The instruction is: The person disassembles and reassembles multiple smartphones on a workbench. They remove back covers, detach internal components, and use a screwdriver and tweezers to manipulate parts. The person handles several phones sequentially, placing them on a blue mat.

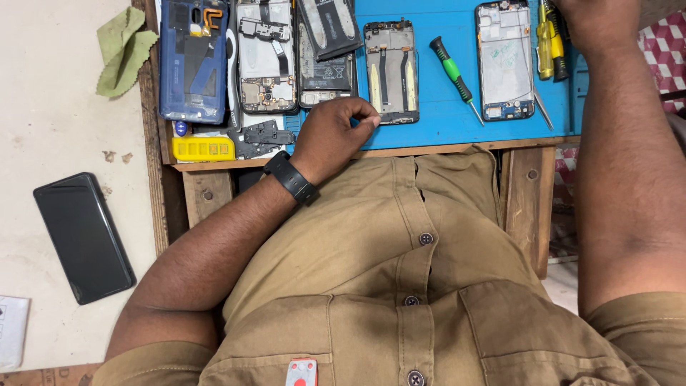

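My left hand rests curled on the front edge of the blue work mat, fingers closed, fingertips touching the lower edge of an opened phone frame. I cannot see anything held in it. A black band sits on that wrist. My right hand reaches to the far right top, mostly cut off by the frame edge, beside yellow-handled screwdrivers. Another stripped phone frame lies left of it. A green-handled screwdriver lies between the two frames.
Several opened phones and a blue back cover crowd the mat's left side, with a yellow plastic part and small black parts near the edge. A black phone and a green cloth lie on the pale surface at left.
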